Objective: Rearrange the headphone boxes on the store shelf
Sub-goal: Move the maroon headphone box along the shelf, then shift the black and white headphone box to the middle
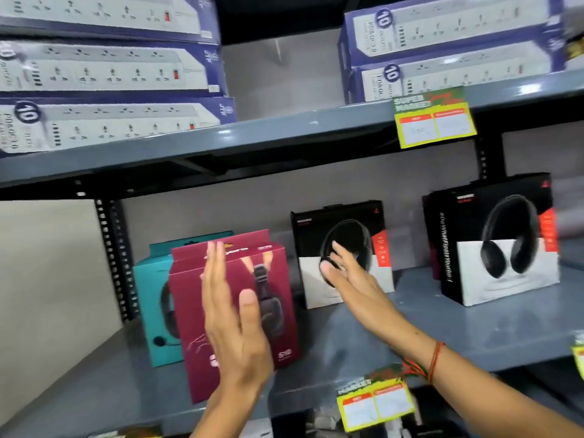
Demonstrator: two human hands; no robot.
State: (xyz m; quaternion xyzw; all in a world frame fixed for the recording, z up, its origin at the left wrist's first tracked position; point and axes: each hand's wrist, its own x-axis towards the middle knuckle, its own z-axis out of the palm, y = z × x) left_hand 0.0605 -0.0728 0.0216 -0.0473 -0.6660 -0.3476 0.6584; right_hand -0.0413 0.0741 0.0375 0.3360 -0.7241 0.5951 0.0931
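A maroon headphone box [271, 298] stands upright at the front left of the grey lower shelf [474, 330]. Behind it on the left stands a teal headphone box [151, 298]. My left hand [234, 324] is flat and open in front of the maroon box, fingers up; I cannot tell whether it touches the box. My right hand [350, 279] is open with fingers spread, reaching toward a black-and-white headphone box [344, 226] standing further back in the middle. A larger black-and-white box [502, 245] stands to the right, with another box behind it.
The upper shelf [252, 137] holds stacks of blue-and-white power strip boxes [107, 121] on the left and right [448, 42]. Yellow price tags hang on the upper [434, 118] and lower [376, 403] shelf edges. A perforated upright post [113, 257] stands at the left.
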